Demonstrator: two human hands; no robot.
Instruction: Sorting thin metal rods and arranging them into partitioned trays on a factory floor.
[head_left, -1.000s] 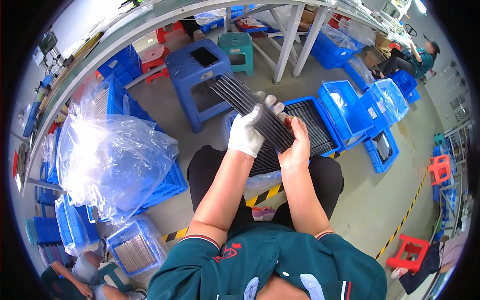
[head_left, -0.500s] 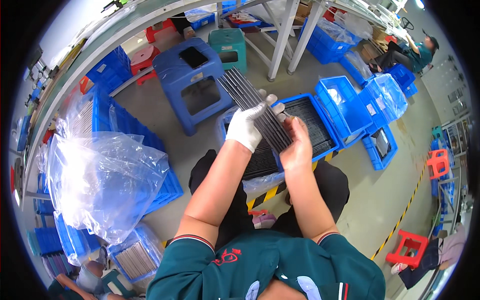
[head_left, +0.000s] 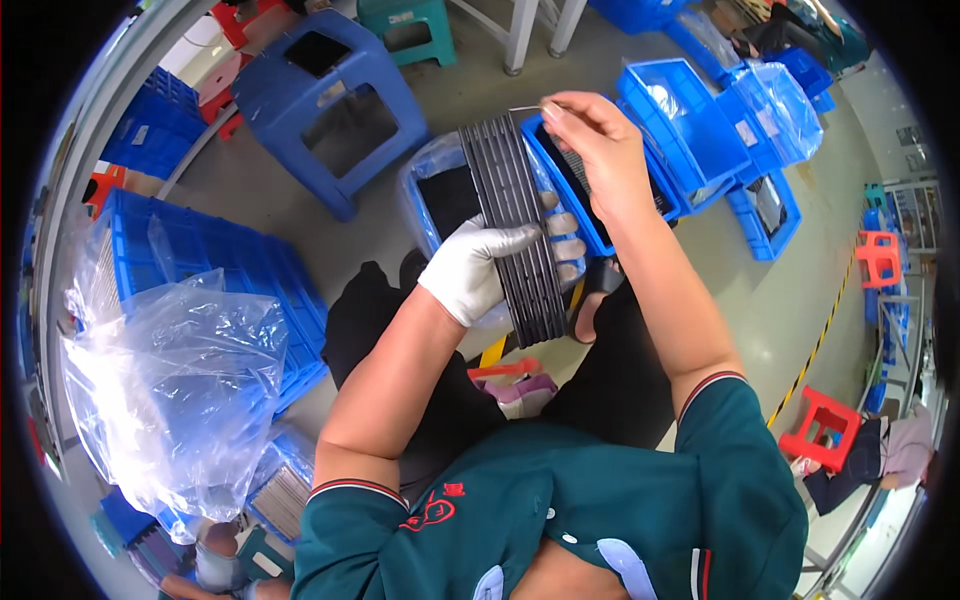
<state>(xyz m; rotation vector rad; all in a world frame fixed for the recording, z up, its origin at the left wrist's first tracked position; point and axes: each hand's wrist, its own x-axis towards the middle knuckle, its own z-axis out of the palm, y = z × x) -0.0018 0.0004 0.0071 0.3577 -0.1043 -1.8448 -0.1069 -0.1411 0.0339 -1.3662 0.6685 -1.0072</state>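
Note:
My left hand [head_left: 472,268], in a white glove, is wrapped round a bundle of long dark grey slotted strips [head_left: 505,185]. The thumb lies across the front and the fingertips show at the far side. My right hand [head_left: 608,155], bare, is raised to the right of the bundle's upper end. Its thumb and forefinger pinch a thin, pale, needle-like piece [head_left: 526,107] that points left over the top of the strips. What kind of piece it is, I cannot tell. Below the bundle a plastic-lined blue bin [head_left: 412,205] holds dark content, partly hidden by the strips.
Beside it a second blue bin [head_left: 598,235] holds rows of strips. Empty-looking blue bins [head_left: 690,120] stand at right. A blue stool [head_left: 270,85] bears a black phone [head_left: 317,52]. Stacked blue crates [head_left: 225,250] with clear plastic [head_left: 180,390] stand at left. A red stool [head_left: 820,430] is far right.
My right hand has left the lower end of the bundle and risen to its upper right, now pinching a thin piece. The bundle has turned more upright in my left hand. The view has shifted.

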